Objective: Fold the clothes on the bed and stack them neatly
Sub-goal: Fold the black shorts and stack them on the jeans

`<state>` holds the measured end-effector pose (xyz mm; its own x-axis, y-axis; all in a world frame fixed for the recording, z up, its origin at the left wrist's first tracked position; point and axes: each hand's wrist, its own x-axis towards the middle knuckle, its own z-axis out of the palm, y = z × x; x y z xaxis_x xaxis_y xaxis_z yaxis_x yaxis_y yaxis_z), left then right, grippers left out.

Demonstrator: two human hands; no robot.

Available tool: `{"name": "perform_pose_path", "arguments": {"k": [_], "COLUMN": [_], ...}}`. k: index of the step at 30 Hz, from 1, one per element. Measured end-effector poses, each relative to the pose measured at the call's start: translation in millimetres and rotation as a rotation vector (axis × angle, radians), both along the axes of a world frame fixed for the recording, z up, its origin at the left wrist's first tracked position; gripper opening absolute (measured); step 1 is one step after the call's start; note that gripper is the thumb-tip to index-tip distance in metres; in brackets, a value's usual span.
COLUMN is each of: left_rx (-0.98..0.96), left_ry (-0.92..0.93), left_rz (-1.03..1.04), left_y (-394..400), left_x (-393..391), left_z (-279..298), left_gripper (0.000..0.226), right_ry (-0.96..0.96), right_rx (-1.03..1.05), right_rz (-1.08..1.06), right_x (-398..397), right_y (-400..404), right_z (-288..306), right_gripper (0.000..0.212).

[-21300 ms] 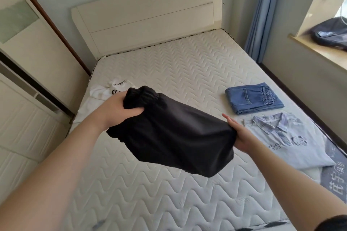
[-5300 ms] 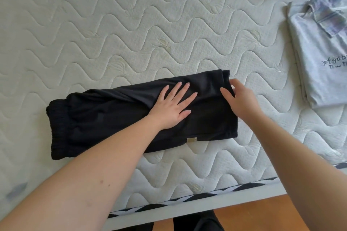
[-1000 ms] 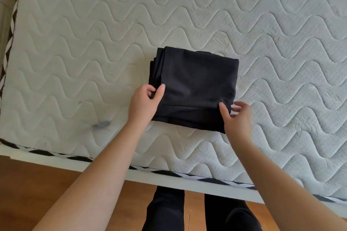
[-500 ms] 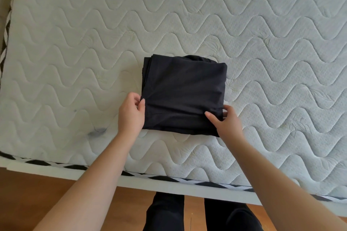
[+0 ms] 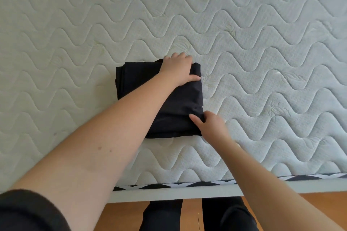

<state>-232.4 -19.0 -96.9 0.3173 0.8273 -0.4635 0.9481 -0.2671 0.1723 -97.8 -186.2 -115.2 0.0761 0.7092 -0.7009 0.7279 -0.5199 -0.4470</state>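
The black trousers (image 5: 137, 80) lie folded into a compact square on the white quilted mattress (image 5: 262, 52), near its front edge. My left hand (image 5: 178, 69) reaches across the bundle and grips its far right corner, fingers curled over the far edge and thumb on top. My right hand (image 5: 210, 125) holds the near right corner, thumb pressed on the cloth and fingers tucked at the side. My left forearm hides the bundle's near left part.
The mattress's black-and-white trim (image 5: 187, 184) and the pale bed frame run along the bottom. Below them are the wooden floor (image 5: 304, 204) and my dark-clad legs (image 5: 161, 215). No other clothes are in view.
My left hand has left the bundle's left edge and crossed over to its far right corner. My right hand stays at the near right corner. The view has shifted left and down.
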Motion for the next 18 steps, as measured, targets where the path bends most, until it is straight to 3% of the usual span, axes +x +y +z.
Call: {"name": "perform_pose_path", "arguments": {"k": [4,8,14,18], "left_rx": [-0.053,0.001,0.172,0.2], "left_ry": [0.094,-0.008,-0.076,-0.191], "left_rz": [-0.041,0.048,0.155,0.193], "left_y": [17.6,18.0,-3.2,-7.0], "left_x": [7.0,0.5,4.9,-0.3], "left_z": [-16.2,-25.9,-37.9,-31.7], "left_gripper": [0.04,0.027,0.034,0.033], "right_ry": [0.074,0.053,-0.215,-0.3], "right_rx": [0.057,0.121,-0.004,0.077], "right_rz": [-0.093,-0.187,0.183,0.311], "right_x": [5.8,12.4,15.7,27.8], "right_y": [-7.2,-25.2,-20.5,-12.1], "right_z": [1.2,-0.4,-6.7,-0.3], "right_gripper": [0.045,0.053,0.058,0.065]}}
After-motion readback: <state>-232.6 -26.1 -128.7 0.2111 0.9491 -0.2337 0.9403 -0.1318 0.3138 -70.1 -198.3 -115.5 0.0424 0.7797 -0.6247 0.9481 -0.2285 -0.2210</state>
